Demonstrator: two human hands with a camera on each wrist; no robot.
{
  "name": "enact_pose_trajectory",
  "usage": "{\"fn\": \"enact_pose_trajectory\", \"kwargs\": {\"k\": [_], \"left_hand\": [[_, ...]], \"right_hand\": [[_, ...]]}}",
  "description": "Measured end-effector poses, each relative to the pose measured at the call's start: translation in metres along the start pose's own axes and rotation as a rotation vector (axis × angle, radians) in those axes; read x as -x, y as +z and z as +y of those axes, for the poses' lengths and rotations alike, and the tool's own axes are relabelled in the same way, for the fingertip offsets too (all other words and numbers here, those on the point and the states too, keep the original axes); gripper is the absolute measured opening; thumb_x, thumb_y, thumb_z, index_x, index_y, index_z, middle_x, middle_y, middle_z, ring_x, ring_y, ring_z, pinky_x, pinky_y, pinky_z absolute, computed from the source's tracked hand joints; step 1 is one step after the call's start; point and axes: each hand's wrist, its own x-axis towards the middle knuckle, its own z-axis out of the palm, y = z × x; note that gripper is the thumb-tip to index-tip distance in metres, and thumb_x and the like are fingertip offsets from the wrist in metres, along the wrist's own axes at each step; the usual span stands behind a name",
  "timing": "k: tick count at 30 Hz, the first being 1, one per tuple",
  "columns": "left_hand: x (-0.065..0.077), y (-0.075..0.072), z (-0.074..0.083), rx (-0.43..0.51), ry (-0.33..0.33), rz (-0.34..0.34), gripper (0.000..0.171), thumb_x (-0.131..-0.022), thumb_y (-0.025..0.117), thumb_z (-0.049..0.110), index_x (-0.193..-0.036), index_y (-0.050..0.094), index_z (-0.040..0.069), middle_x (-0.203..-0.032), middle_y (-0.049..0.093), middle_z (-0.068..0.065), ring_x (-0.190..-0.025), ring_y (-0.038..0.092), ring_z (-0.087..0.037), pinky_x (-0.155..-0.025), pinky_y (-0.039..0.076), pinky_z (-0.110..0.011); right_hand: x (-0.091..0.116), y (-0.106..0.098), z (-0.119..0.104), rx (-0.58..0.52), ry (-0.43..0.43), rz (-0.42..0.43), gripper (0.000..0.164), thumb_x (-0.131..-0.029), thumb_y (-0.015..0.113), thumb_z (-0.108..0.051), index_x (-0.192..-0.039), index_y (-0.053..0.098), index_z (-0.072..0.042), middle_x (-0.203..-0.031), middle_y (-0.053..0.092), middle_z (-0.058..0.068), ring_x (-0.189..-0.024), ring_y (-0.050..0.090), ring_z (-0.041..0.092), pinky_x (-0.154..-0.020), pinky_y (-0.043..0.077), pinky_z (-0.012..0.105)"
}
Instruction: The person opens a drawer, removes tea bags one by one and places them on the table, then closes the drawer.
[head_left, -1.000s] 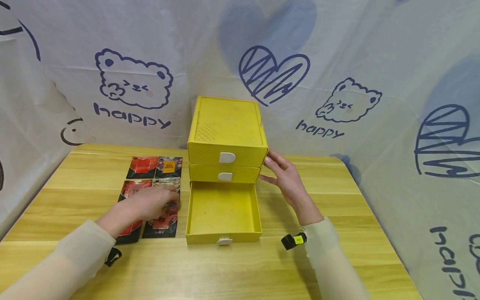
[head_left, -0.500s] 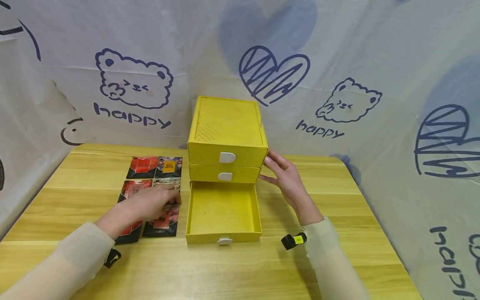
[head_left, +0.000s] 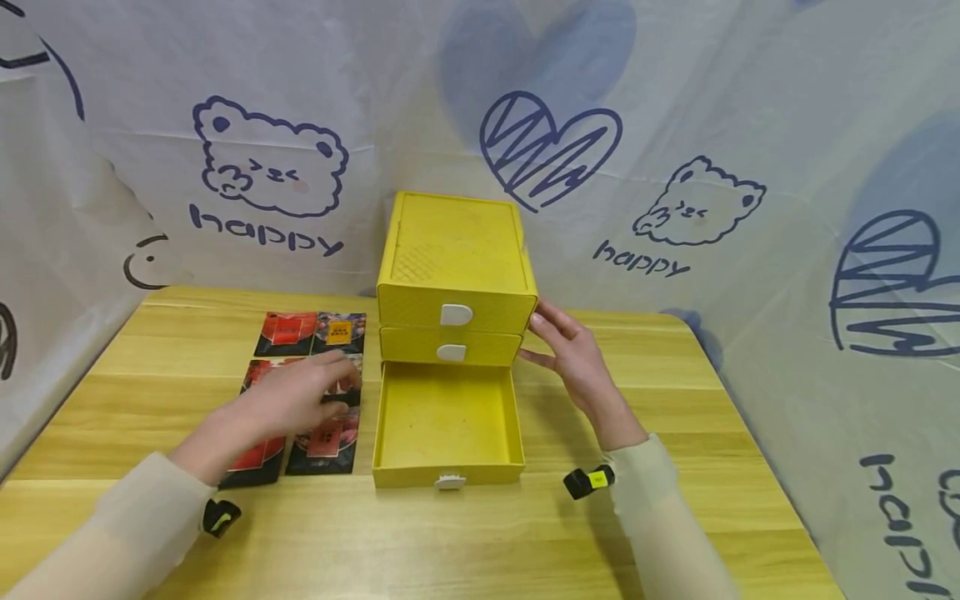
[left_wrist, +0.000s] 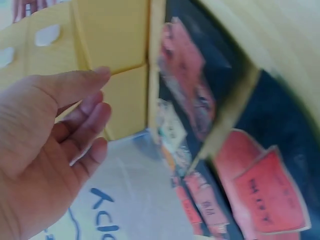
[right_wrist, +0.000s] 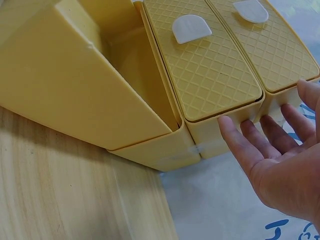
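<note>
A yellow drawer unit point(head_left: 459, 242) stands at the middle of the table, its bottom drawer point(head_left: 446, 433) pulled out and bare inside. My right hand point(head_left: 576, 360) rests its extended fingertips against the unit's right side, as the right wrist view also shows. Left of the unit, several black and red food pouches point(head_left: 324, 454) lie flat in two columns. Over the right column hovers my left hand point(head_left: 288, 400), fingers loosely bent and holding nothing. It hides parts of the middle pouches. In the left wrist view, a gap separates its thumb and fingertips from the pouches point(left_wrist: 272, 195).
The two upper drawers, with white tabs point(head_left: 456, 315), are pushed in. A wooden table point(head_left: 637, 533) carries everything. A white cloth point(head_left: 420, 100) with blue bear and heart drawings hangs behind and on both sides. Each wrist wears a black strap point(head_left: 588, 481).
My left hand has risen off the middle right pouch and drawn slightly left, its fingers loosening apart. The right hand stays against the drawer unit.
</note>
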Motion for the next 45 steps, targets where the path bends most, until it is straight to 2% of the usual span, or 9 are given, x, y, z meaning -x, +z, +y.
{"fn": "enact_pose_trajectory", "kwargs": {"k": [4, 8, 14, 21, 28, 32, 36, 39, 45], "left_hand": [[0.002, -0.013, 0.013, -0.02, 0.085, 0.156, 0.026, -0.078, 0.069, 0.019, -0.1, 0.057, 0.024, -0.097, 0.054, 0.007, -0.076, 0.05, -0.006, -0.057, 0.047, -0.024], [0.001, -0.025, 0.03, -0.074, 0.224, 0.309, 0.022, -0.081, 0.066, 0.019, -0.101, 0.057, 0.022, -0.097, 0.053, 0.008, -0.08, 0.05, -0.003, -0.06, 0.049, -0.024], [-0.005, -0.031, 0.063, -0.112, 0.458, 0.397, 0.022, -0.079, 0.066, 0.013, -0.099, 0.059, 0.012, -0.096, 0.055, 0.001, -0.083, 0.049, -0.009, -0.067, 0.051, -0.028], [-0.01, -0.015, 0.099, -0.201, 0.614, 0.375, 0.02, -0.08, 0.063, 0.008, -0.098, 0.059, 0.012, -0.095, 0.055, 0.001, -0.08, 0.048, -0.01, -0.063, 0.047, -0.023], [-0.013, 0.001, 0.122, -0.356, 0.733, 0.347, 0.011, -0.09, 0.051, 0.01, -0.099, 0.058, 0.014, -0.1, 0.055, 0.0, -0.086, 0.048, -0.013, -0.066, 0.046, -0.023], [-0.015, 0.014, 0.131, -0.41, 0.791, 0.328, 0.018, -0.095, 0.04, 0.012, -0.098, 0.057, 0.014, -0.101, 0.054, 0.001, -0.085, 0.045, -0.013, -0.067, 0.045, -0.024], [-0.017, 0.029, 0.139, -0.576, 0.857, 0.31, 0.021, -0.094, 0.038, 0.014, -0.1, 0.058, 0.016, -0.102, 0.053, 0.002, -0.086, 0.044, -0.014, -0.069, 0.043, -0.023], [-0.017, 0.038, 0.143, -0.691, 0.909, 0.325, 0.025, -0.094, 0.034, 0.017, -0.098, 0.059, 0.018, -0.101, 0.051, 0.003, -0.084, 0.043, -0.014, -0.067, 0.041, -0.024], [-0.016, 0.053, 0.145, -0.79, 0.911, 0.289, 0.034, -0.094, 0.028, 0.021, -0.089, 0.062, 0.021, -0.099, 0.049, 0.003, -0.083, 0.041, -0.016, -0.066, 0.037, -0.027]], "right_hand": [[0.0, 0.0, 0.0, 0.004, -0.001, 0.003, 0.051, -0.086, 0.058, -0.037, -0.134, 0.044, -0.023, -0.137, 0.041, 0.001, -0.115, 0.043, 0.019, -0.086, 0.046, 0.048], [0.0, 0.0, 0.0, 0.008, 0.003, 0.003, 0.051, -0.087, 0.058, -0.037, -0.134, 0.044, -0.023, -0.138, 0.04, 0.001, -0.115, 0.043, 0.019, -0.087, 0.045, 0.05], [0.0, 0.001, 0.0, 0.003, 0.001, 0.004, 0.051, -0.087, 0.058, -0.037, -0.134, 0.044, -0.023, -0.138, 0.04, 0.001, -0.115, 0.043, 0.019, -0.087, 0.045, 0.051], [0.0, 0.0, 0.001, -0.004, 0.002, 0.004, 0.052, -0.086, 0.058, -0.036, -0.134, 0.044, -0.023, -0.138, 0.04, 0.0, -0.115, 0.043, 0.019, -0.086, 0.046, 0.049], [-0.002, -0.001, 0.003, -0.006, 0.004, 0.005, 0.052, -0.086, 0.058, -0.037, -0.134, 0.044, -0.023, -0.138, 0.04, 0.0, -0.116, 0.043, 0.019, -0.086, 0.046, 0.048], [-0.001, -0.001, 0.002, 0.0, 0.009, 0.015, 0.052, -0.086, 0.058, -0.038, -0.134, 0.044, -0.023, -0.137, 0.041, 0.0, -0.115, 0.043, 0.018, -0.086, 0.046, 0.048], [0.0, -0.001, 0.002, 0.008, 0.006, 0.019, 0.052, -0.086, 0.058, -0.038, -0.134, 0.044, -0.023, -0.137, 0.041, 0.001, -0.115, 0.044, 0.018, -0.086, 0.046, 0.048], [-0.001, -0.001, 0.002, 0.007, 0.002, 0.012, 0.052, -0.086, 0.058, -0.037, -0.134, 0.044, -0.023, -0.137, 0.041, 0.001, -0.115, 0.043, 0.019, -0.086, 0.047, 0.047], [-0.001, -0.001, 0.002, 0.007, -0.001, 0.009, 0.051, -0.086, 0.058, -0.037, -0.133, 0.045, -0.023, -0.137, 0.041, 0.001, -0.115, 0.044, 0.019, -0.084, 0.048, 0.045]]}}
